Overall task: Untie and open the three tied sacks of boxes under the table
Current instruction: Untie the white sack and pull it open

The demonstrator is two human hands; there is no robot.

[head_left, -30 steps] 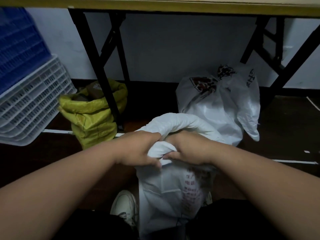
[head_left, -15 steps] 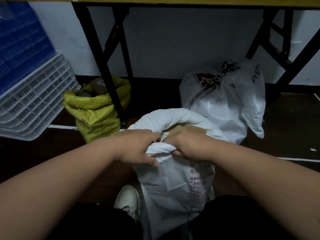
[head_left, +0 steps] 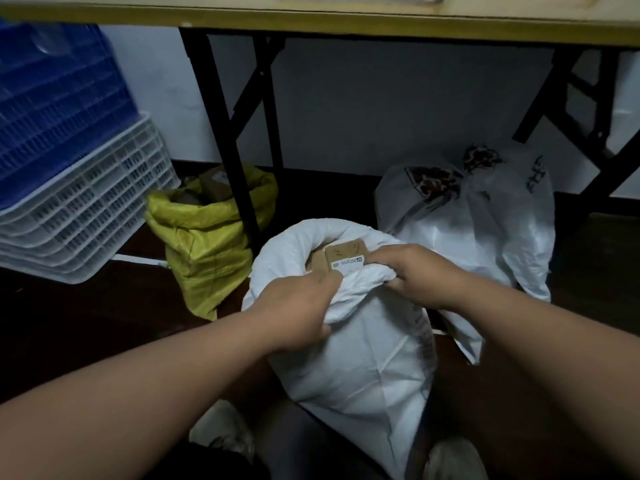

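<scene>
A white woven sack (head_left: 360, 358) stands between my knees on the floor, its mouth open and its rim rolled back. A brown cardboard box (head_left: 343, 256) with a label shows inside. My left hand (head_left: 298, 310) grips the near rim of the sack. My right hand (head_left: 415, 275) grips the same bunched rim further right. Behind it, a second white sack (head_left: 467, 216) with dark print stands tied at the top. A yellow sack (head_left: 207, 233) at the left is open, with brown boxes showing in its mouth.
The wooden table's edge (head_left: 346, 22) runs overhead on black folding legs (head_left: 228, 150). Stacked white crates (head_left: 83, 209) and blue crates (head_left: 52, 98) stand at the left. My white shoes (head_left: 225, 434) sit on the dark floor below the sack.
The mouth of the near white sack has been pulled wider and its rim rolled down, exposing the box inside. Both hands kept their grip and moved apart.
</scene>
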